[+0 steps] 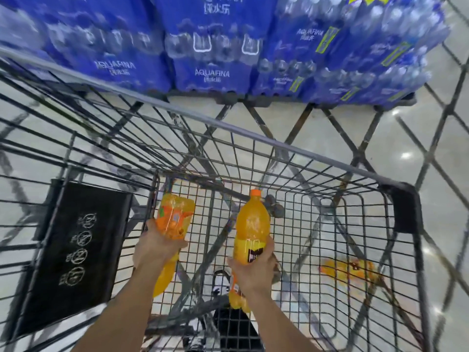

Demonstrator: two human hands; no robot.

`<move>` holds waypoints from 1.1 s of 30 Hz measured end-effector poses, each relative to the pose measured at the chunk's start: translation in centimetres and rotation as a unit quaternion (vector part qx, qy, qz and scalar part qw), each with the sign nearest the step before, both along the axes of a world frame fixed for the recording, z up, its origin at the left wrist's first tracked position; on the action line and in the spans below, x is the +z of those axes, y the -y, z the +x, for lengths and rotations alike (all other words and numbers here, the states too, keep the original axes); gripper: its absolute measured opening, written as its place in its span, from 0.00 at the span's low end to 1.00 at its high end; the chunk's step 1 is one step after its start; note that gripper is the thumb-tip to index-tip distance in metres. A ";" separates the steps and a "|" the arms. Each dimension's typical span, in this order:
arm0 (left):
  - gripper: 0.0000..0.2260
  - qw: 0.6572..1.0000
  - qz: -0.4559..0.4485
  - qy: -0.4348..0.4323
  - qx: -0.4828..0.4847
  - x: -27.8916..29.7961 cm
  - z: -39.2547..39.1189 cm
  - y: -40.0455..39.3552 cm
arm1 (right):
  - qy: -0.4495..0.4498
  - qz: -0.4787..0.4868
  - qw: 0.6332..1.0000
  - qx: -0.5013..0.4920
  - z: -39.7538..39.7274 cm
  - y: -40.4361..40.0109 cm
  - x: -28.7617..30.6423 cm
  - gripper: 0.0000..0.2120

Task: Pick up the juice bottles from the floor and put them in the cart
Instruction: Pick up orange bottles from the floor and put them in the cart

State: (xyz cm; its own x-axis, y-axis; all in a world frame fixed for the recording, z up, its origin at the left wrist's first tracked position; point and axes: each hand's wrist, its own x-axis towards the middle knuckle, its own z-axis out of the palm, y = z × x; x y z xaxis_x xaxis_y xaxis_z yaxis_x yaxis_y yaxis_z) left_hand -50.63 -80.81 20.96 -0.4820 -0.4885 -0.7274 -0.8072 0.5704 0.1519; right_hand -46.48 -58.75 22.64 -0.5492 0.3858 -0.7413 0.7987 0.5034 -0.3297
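**Two juice bottles held over the cart**

We hold one orange juice bottle in each hand, inside the wire cart (pixel 314 158). Our left hand (pixel 154 246) wraps its fingers around the middle of the left bottle (pixel 173 217). That bottle points its bottom end away from us, and its lower part hangs down past the hand. Our right hand (pixel 256 268) wraps around the label of the right bottle (pixel 252 224). That bottle stands nearly upright, with its orange cap (pixel 255 193) at the far end. Both bottles are up in the air, above the cart's wire bottom, with a gap between them.

A third juice bottle (pixel 347 269) lies on its side on the right; it is blurry, and we cannot tell if it is in the cart or on the floor under it.

A black flap (pixel 76 250) with white signs sits on the cart's left side. The floor (pixel 396 138) is pale and shiny. Far from us stand big stacks of blue water packs (pixel 210 52).
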 end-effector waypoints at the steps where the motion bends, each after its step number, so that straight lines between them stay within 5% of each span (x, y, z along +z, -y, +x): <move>1: 0.41 1.000 0.011 -0.003 0.006 -0.1 0.0 0.1 | 0.004 -0.002 1.000 0.010 -0.1 0.0 0.1 0.55; 5: 0.41 0.999 0.046 -0.023 -0.015 1.8 -0.1 0.1 | -0.006 0.007 0.998 0.054 -1.1 -0.3 2.4 0.51; 9: 0.41 0.969 -0.052 -0.097 -0.221 8.8 -1.3 -0.4 | -0.095 0.038 0.983 0.152 -3.5 -2.5 8.1 0.45; 14: 0.34 0.846 -0.116 -0.266 -0.448 21.6 -5.0 -4.0 | -0.218 0.144 0.936 0.236 -5.9 -7.6 18.9 0.34; 23: 0.31 0.669 -0.094 -0.489 -0.552 45.3 -7.8 -17.1 | -0.369 0.306 0.864 0.151 -0.8 -20.1 42.8 0.36; 33: 0.32 0.459 -0.017 -0.595 -0.659 61.8 0.8 -37.6 | -0.306 0.482 0.821 0.009 20.2 -38.1 59.7 0.34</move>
